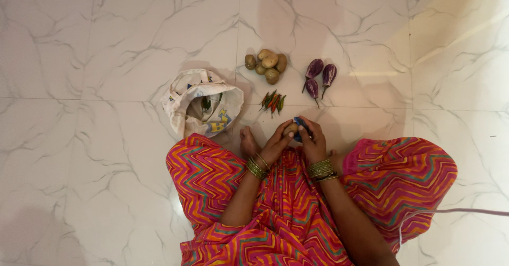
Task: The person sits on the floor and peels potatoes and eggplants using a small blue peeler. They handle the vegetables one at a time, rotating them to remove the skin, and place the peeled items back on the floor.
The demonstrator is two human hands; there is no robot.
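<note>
Two hands: left hand (277, 145) cupped around a potato (289, 129); right hand (314, 141) closed on a blue peeler (300, 127) touching that potato.
Landmark: potato pile (266, 64).
Held potato: below the pile, just past the chillies, above the lap.
Potato pile count: about five.
Eggplants (319, 77): three, right of pile, apart from it.
Chillies (273, 102): small bunch, red and green, just below pile; count unclear.
Cloth bag (202, 103): one, open, lower left of pile.
Open room: bare marble floor (106, 43) all round; wide margins left, right and beyond pile.
</note>
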